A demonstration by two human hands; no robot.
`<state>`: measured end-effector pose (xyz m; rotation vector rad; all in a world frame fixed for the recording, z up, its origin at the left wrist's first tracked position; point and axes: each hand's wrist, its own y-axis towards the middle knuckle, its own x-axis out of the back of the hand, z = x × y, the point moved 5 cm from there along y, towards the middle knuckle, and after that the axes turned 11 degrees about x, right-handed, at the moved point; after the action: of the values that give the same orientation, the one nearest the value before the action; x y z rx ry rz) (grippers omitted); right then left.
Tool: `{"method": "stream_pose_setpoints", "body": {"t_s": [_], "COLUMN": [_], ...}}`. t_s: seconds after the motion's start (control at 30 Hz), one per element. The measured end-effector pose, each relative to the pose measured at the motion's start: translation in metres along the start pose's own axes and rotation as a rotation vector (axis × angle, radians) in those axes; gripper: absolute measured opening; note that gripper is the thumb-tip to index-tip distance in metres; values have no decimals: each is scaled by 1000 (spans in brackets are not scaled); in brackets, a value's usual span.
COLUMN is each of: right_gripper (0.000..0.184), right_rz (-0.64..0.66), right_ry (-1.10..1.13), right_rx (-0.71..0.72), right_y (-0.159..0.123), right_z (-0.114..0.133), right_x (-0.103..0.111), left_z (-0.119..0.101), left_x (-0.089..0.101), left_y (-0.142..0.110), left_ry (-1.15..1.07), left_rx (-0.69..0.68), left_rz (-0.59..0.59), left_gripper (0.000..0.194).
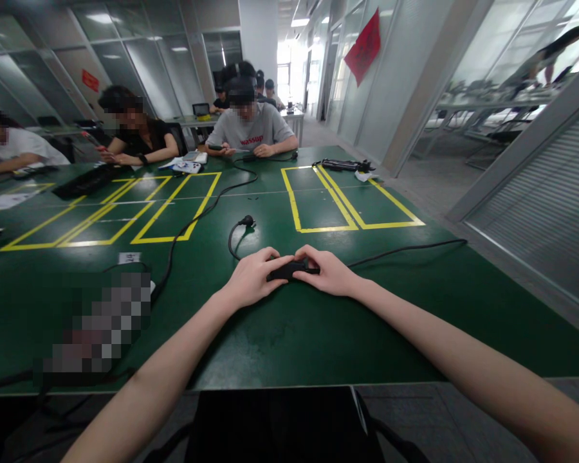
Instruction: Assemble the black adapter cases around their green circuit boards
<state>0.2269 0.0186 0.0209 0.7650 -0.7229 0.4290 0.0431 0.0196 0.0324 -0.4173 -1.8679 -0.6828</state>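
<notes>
Both hands are closed around a black power adapter (280, 271) near the middle of the green table. My left hand (255, 276) grips its left part, thumb on the near side and fingers on the far side. My right hand (329, 271) pinches the right end, where a dark cable end seems to meet the brick; my fingers partly cover that joint. From the left side a short black cord curves up to a plug (246, 221) lying on the table. Another black cable (405, 249) runs from my right hand toward the table's right edge.
Yellow tape rectangles (296, 202) mark the green table (390, 334). A long black cable (212, 204) crosses it at left, beside a pixelated object (101, 328). A folded black tripod-like item (340, 165) lies at the far edge. Across the table sits a person in grey (255, 125); others sit left.
</notes>
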Motion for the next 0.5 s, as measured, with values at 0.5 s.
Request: {"method": "stream_pose_setpoints", "body": {"t_s": [0.5], "right_gripper": [15], "right_rz": [-47], "right_ry": [18], "right_rx": [4], "right_y": [1], "right_z": [-2], "right_x": [1], "left_z": [1], "left_x": [2], "left_y": [1], "left_ry": [-90], "left_rx": [54], "left_rz": [31], "left_gripper": [36]}}
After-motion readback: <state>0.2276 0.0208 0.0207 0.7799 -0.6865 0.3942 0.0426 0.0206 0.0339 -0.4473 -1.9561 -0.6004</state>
